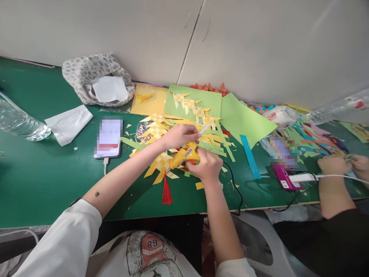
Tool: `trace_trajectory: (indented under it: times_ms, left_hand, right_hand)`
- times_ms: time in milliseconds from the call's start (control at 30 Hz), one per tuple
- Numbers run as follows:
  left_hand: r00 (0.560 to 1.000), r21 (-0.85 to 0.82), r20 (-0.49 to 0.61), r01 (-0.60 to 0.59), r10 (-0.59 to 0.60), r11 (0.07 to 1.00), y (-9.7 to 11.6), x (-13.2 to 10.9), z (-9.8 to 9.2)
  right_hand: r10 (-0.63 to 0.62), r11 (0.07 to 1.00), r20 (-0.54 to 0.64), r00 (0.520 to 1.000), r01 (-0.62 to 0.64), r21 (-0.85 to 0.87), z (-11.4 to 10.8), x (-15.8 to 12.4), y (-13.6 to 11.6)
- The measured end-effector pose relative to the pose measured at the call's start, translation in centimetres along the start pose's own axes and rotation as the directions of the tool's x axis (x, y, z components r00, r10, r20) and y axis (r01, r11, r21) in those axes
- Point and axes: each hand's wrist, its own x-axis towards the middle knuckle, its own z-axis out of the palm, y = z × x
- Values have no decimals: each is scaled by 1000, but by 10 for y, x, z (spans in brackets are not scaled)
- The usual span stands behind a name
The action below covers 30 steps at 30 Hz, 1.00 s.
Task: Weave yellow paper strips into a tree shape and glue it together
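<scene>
My right hand (208, 163) is wrapped around a yellow hot glue gun (184, 156). Its nozzle points down and left, over woven yellow-and-white paper pieces (161, 162). Just above the gun, the fingers of my left hand (182, 135) pinch a whitish glue stick (205, 128); whether its lower end sits in the gun is hidden by my fingers. A red tassel (167, 191) hangs down from beside the nozzle toward the table's front. Yellow and green paper strips (213, 143) lie under and behind my hands. Further back, a woven paper chain (188, 104) rests on a green sheet (170, 105).
A charging phone (108, 137) lies left, near a white tissue (69, 125), a plastic bottle (23, 117) and a patterned cloth bag (77, 73). A black cord (240, 192) runs right of the gun. At right are a blue strip (250, 157), a magenta box (284, 177) and another person's hands (334, 165).
</scene>
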Motion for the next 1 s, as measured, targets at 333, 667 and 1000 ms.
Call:
trace_trajectory:
  times_ms: [333,667,1000]
  left_hand:
    - [997,108,-75,3,5,994,7,-4,3]
    - [994,127,-103,-20,33,992,4,-8,8]
    - [991,91,-122,-51,62,995,0,-11,10]
  right_hand:
    - [55,996,4,998,-55,-65,2,2,-3]
    - [102,990,78,992,-93,-107,3,2,-4]
    - [142,983,136,980,-123,-136,6,1,-5]
